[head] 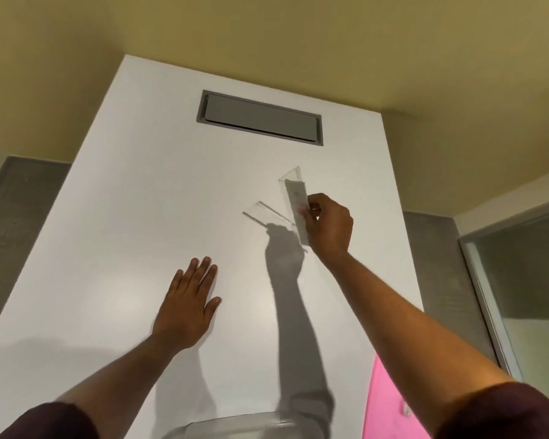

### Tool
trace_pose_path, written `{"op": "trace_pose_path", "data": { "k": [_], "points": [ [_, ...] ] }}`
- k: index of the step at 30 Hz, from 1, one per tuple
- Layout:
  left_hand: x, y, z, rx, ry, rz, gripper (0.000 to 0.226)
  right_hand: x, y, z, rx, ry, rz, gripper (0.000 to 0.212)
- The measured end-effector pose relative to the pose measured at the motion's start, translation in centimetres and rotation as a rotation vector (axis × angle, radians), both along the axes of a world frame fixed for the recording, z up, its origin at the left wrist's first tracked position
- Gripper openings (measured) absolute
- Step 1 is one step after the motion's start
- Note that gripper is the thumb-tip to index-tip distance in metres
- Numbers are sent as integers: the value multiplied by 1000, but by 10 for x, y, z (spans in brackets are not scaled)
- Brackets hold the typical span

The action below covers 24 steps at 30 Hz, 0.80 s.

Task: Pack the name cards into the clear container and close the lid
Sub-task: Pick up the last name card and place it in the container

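Observation:
My right hand (328, 226) grips a clear acrylic name card holder (293, 198) with a white card in it, lifted off the white table (140, 201) at the right of centre. A second clear name card holder (263, 213) lies flat on the table just left of it, hard to make out. My left hand (187, 307) rests palm down on the table, fingers spread, holding nothing. The rim of the clear container (232, 421) shows at the bottom edge, near my body. I see no lid.
A grey recessed cable hatch (260, 117) sits in the far part of the table. A pink object (390, 403) lies at the table's lower right edge. Grey panels and a glass partition (520, 280) flank the table.

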<state>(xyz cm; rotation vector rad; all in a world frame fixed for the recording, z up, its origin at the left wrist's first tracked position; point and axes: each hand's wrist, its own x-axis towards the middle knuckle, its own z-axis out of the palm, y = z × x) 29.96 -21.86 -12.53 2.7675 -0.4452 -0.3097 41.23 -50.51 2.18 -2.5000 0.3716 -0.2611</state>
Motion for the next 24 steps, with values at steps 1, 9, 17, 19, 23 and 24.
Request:
{"op": "trace_pose_path", "data": {
  "k": [1,9,17,19,23,24],
  "points": [
    [1,2,4,-4,42,-4,69,-16,7,6,111,3,-23,7],
    [-35,-24,104,-621,167,299,72,-133,42,33,1130,132,-281,23],
    [-101,-13,181,-759,204,163,65,-234,54,48,1408,191,-324,17],
    [-117,-8,187,-708,244,95,63,-256,56,50,1466,194,-313,17],
    [-130,2,193,-606,162,60,55,-286,62,55,1516,214,-232,23],
    [-127,3,191,-595,149,51,53,-286,62,52,1512,217,-222,25]
  ]
}}
